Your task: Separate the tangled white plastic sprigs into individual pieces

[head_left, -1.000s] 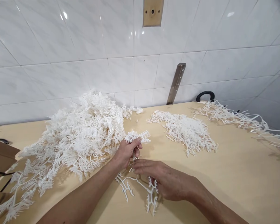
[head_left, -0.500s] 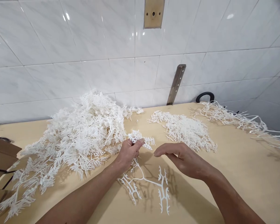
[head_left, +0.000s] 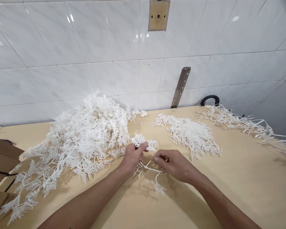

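Note:
My left hand point(head_left: 131, 160) is closed around a small bunch of white plastic sprigs point(head_left: 138, 139), its thumb pressed on top. From beneath that hand hangs a thin white branched plastic stem point(head_left: 152, 169), its lower end blurred by motion. Curled close beside it, my right hand point(head_left: 175, 164) has thumb and fingers pinched at the stem's right side; the fingertips partly hide what they grip. A big heap of white plastic sprigs point(head_left: 92, 133) lies left of my hands. To their right is a flatter pile of small sprigs point(head_left: 192, 135).
Bare white stems point(head_left: 247, 124) lie in a row at the table's far right, by a black curved handle point(head_left: 210, 99). A metal strip point(head_left: 181, 87) leans on the tiled wall point(head_left: 90, 35). A cardboard box point(head_left: 3, 152) stands at the left edge of the table point(head_left: 247, 178).
My right hand has dropped slightly and its fingers have closed in a pinch at the stem. The hanging stem has swung and shifted upward. My left hand keeps its hold.

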A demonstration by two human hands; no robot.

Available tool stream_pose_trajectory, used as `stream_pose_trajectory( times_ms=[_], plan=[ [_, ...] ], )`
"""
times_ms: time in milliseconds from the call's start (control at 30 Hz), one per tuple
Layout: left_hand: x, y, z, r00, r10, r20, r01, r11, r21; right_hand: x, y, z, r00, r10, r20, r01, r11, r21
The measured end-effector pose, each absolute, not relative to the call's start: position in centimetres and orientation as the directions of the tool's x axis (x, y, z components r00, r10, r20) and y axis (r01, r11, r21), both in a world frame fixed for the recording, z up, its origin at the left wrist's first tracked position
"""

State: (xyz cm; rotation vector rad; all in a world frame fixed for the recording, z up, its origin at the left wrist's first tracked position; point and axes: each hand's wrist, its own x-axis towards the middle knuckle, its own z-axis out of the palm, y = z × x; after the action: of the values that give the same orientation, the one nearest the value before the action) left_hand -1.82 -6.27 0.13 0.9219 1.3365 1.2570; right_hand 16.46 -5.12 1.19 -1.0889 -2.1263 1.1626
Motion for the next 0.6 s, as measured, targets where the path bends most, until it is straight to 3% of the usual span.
stream_pose_trajectory(
  times_ms=[167, 433, 600],
  plan=[
    [-1.9, -6.1, 0.3, -0.172, 0.962, -0.214, -0.149, 0.189, 0.971, 16.2, -4.7, 0.7, -0.301, 0.941, 0.154, 0.436, 0.279, -0.855],
    [-1.7, -6.4, 0.4, -0.215, 0.964, -0.159, -0.048, 0.152, 0.987, 14.6, -5.5, 0.0, -0.278, 0.955, 0.104, 0.251, 0.177, -0.952],
    [-1.7, -6.5, 0.2, -0.150, 0.976, -0.159, -0.032, 0.156, 0.987, 14.5, -5.4, 0.3, -0.273, 0.960, 0.065, 0.196, 0.122, -0.973]
  ],
)
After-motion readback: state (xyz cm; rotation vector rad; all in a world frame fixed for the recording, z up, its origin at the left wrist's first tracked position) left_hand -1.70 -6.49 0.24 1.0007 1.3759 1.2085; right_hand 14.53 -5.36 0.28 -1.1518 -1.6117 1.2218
